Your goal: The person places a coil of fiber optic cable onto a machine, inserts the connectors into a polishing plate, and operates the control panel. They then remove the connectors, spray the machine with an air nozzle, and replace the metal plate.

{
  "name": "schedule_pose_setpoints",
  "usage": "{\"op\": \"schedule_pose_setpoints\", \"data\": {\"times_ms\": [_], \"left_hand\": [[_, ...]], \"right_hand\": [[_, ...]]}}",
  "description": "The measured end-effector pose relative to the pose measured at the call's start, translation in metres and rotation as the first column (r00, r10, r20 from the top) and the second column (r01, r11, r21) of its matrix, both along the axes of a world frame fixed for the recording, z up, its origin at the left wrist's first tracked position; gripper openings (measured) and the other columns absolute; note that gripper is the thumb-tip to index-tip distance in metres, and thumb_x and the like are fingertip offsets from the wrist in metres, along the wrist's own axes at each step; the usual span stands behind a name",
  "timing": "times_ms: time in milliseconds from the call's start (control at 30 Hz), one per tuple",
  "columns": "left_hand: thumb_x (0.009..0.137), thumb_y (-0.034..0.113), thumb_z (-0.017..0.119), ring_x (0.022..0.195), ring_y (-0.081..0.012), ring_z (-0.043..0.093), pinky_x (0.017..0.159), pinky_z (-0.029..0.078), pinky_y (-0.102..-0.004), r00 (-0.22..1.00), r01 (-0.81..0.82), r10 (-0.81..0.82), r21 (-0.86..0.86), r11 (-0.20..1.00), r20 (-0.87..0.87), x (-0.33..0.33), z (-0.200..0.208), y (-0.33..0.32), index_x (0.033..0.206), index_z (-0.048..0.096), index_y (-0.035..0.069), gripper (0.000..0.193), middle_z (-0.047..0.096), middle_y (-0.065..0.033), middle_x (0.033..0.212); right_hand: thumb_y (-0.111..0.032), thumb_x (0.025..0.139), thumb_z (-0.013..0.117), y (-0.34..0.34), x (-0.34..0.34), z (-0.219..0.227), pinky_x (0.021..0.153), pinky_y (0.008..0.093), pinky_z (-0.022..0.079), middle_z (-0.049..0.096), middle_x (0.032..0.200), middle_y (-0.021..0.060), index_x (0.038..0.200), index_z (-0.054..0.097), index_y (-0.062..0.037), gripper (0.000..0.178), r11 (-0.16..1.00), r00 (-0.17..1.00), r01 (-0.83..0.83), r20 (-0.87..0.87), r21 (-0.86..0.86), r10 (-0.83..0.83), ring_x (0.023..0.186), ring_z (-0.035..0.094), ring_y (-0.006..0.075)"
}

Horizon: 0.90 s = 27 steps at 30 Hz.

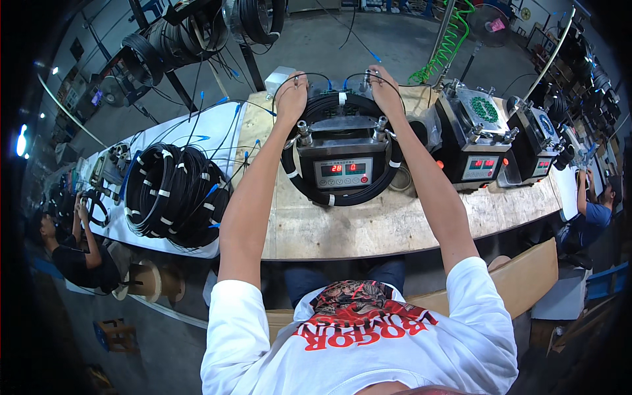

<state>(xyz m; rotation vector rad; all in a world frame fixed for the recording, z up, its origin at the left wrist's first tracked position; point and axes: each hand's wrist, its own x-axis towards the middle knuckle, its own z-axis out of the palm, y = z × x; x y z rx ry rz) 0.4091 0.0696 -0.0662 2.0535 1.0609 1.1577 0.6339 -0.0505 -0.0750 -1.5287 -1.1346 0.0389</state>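
Observation:
A black machine with a lit red display stands in front of me, a coil of black cable looped around it and bound with white ties. At its far left corner my left hand is closed, apparently round a metal clamp knob partly hidden by the fingers. My right hand is closed at the far right corner, by another metal clamp knob. Between the hands, thin cable ends with blue connectors run to the machine's top. Two metal clamps stand at its near corners.
More coiled black cable lies on the white table at left. Two similar machines stand at right on the wooden tabletop. A green spiral hose hangs behind. People work at far left and far right.

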Motion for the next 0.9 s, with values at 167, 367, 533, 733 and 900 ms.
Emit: {"op": "schedule_pose_setpoints", "data": {"times_ms": [167, 367, 533, 733, 900], "left_hand": [[0.099, 0.031, 0.054, 0.096, -0.0347, 0.067, 0.091, 0.049, -0.0404, 1.000, -0.013, 0.013, 0.075, 0.997, -0.004, 0.002, 0.006, -0.010, 0.118, 0.065, 0.005, 0.034, 0.071, -0.0153, 0.096], [0.098, 0.032, 0.058, 0.115, -0.0319, 0.063, 0.100, 0.043, -0.0341, 0.999, 0.032, -0.035, 0.067, 0.997, 0.035, -0.002, 0.004, -0.008, 0.089, 0.070, -0.006, 0.041, 0.063, -0.0049, 0.136], [0.099, 0.033, 0.055, 0.110, -0.0302, 0.065, 0.097, 0.045, -0.0332, 0.999, 0.029, -0.032, 0.052, 0.998, 0.043, 0.001, 0.001, -0.003, 0.085, 0.069, -0.007, 0.044, 0.062, -0.0051, 0.136], [0.099, 0.033, 0.055, 0.105, -0.0307, 0.066, 0.094, 0.046, -0.0343, 0.999, -0.008, 0.007, 0.026, 1.000, 0.035, 0.002, -0.001, -0.002, 0.086, 0.070, -0.007, 0.044, 0.067, -0.0067, 0.127], [0.099, 0.032, 0.057, 0.098, -0.0290, 0.067, 0.091, 0.047, -0.0333, 0.999, 0.000, -0.003, 0.073, 0.997, 0.044, 0.002, 0.002, -0.006, 0.086, 0.071, -0.007, 0.043, 0.069, -0.0063, 0.122]], "right_hand": [[-0.025, 0.099, 0.058, 0.002, 0.004, -0.004, 0.076, 0.0368, 0.051, 0.070, 0.087, 0.0158, 0.120, 0.062, -0.0090, 0.027, 0.999, 0.997, 0.032, 0.065, 0.044, -0.035, 0.082, 0.068, 0.0263], [-0.032, 0.097, 0.062, -0.006, -0.005, 0.004, 0.075, 0.0413, 0.051, 0.069, 0.089, 0.0179, 0.116, 0.064, -0.0082, 0.030, 0.996, 0.996, 0.083, -0.016, -0.045, -0.084, 0.082, 0.067, 0.0318], [-0.033, 0.098, 0.061, -0.005, -0.004, 0.004, 0.074, 0.0415, 0.052, 0.069, 0.086, 0.0187, 0.116, 0.064, -0.0082, 0.031, 0.989, 0.992, 0.124, -0.010, -0.085, -0.125, 0.080, 0.068, 0.0337], [-0.031, 0.100, 0.057, -0.004, -0.003, 0.002, 0.076, 0.0381, 0.051, 0.069, 0.086, 0.0153, 0.117, 0.064, -0.0084, 0.029, 0.999, 1.000, 0.025, 0.012, 0.022, -0.025, 0.079, 0.066, 0.0271], [-0.032, 0.101, 0.056, -0.007, -0.006, 0.008, 0.080, 0.0371, 0.051, 0.071, 0.091, 0.0164, 0.117, 0.064, -0.0064, 0.031, 0.999, 0.999, 0.035, 0.001, -0.011, -0.035, 0.086, 0.069, 0.0282]]}}
